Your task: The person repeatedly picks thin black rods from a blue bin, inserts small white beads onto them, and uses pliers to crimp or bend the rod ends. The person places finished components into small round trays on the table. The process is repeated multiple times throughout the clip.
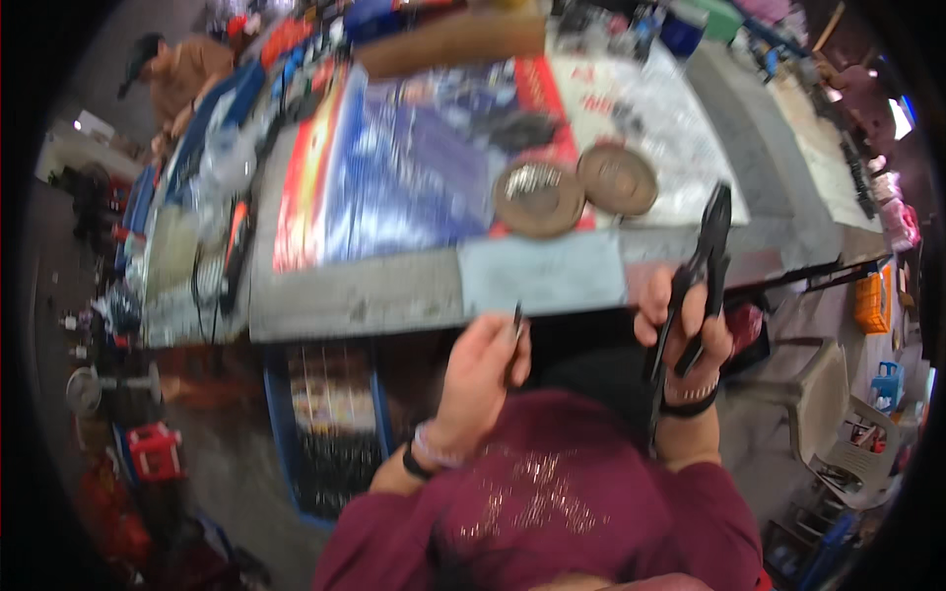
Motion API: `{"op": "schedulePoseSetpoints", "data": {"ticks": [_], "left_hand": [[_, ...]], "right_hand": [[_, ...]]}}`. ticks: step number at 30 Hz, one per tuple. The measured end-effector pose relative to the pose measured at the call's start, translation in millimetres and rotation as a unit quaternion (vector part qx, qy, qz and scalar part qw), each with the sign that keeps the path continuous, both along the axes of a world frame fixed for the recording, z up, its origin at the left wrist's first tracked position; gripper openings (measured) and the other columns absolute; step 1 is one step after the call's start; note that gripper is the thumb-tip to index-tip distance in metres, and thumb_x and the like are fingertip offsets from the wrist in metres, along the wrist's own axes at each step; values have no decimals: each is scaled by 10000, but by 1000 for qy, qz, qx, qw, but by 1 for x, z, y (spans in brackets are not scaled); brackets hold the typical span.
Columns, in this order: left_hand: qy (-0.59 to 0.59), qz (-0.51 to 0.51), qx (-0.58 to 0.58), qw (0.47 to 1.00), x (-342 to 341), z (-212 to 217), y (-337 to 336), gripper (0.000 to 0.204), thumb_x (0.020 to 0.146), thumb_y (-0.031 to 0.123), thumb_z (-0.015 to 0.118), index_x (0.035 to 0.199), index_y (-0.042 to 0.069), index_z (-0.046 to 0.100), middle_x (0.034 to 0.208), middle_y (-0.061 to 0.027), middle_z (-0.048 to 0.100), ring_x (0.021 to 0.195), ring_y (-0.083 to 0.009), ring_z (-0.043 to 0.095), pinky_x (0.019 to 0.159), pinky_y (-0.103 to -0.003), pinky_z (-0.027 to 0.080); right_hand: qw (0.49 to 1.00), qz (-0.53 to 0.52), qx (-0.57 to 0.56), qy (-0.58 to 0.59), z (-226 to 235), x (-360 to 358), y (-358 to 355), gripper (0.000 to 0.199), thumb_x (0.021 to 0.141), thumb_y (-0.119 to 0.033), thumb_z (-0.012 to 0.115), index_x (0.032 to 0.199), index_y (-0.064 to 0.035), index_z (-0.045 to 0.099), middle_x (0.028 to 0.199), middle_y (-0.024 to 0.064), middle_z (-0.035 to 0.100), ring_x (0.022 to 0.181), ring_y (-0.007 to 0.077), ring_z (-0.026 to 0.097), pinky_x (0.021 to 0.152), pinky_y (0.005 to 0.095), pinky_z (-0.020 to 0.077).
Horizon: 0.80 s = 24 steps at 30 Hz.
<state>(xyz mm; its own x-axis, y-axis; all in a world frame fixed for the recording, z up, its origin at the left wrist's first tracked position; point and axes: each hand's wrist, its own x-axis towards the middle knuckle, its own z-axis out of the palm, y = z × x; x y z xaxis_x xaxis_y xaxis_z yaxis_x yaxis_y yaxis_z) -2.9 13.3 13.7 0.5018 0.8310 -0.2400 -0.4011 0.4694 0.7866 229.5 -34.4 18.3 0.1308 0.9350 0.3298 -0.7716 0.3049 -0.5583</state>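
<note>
My right hand is raised at the table's near edge, its fingers wrapped around the handles of black pliers whose jaws point up and away. To its left, my left hand is closed in a pinch on a small dark piece, too small and blurred to name. Just beyond that hand, a pale blue-grey sheet lies along the table's front edge. Two round brownish metal dishes, a nearer left dish and a right dish, sit behind it, apart from both hands.
A large printed plastic sheet covers much of the grey table. An orange-and-black tool lies at the left. Below is a blue-rimmed crate; a beige plastic chair stands at right. Another person is at the far left.
</note>
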Motion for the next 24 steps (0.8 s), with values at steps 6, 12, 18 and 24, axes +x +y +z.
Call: {"op": "schedulePoseSetpoints", "data": {"ticks": [6,12,18,24], "left_hand": [[-51,26,-38,998,-14,-1,-7,118,982,124,493,1028,19,520,866,-50,576,662,-102,539,604,-214,435],[-76,15,-69,995,-25,-6,1,123,977,151,520,1000,31,538,829,-43,577,614,-96,528,548,-206,413],[-87,2,-106,991,-31,-8,9,130,974,163,529,968,34,537,837,-51,576,612,-105,526,533,-219,410],[-69,14,-106,992,-32,-8,13,143,968,173,541,963,30,533,826,-55,568,596,-119,540,524,-230,422]], "right_hand": [[945,12,-123,-304,19,-31,9,203,797,-182,677,802,14,626,939,109,508,765,177,512,676,272,440],[706,-59,-20,-705,11,-43,3,283,678,-92,765,921,18,670,975,172,524,854,304,553,751,346,456],[592,-6,14,-806,13,-40,-1,484,581,-307,843,865,28,638,1027,204,495,833,345,554,685,387,488],[557,27,39,-829,18,-36,3,551,586,-334,836,1045,-88,657,1076,185,474,901,336,547,738,402,483]]}}
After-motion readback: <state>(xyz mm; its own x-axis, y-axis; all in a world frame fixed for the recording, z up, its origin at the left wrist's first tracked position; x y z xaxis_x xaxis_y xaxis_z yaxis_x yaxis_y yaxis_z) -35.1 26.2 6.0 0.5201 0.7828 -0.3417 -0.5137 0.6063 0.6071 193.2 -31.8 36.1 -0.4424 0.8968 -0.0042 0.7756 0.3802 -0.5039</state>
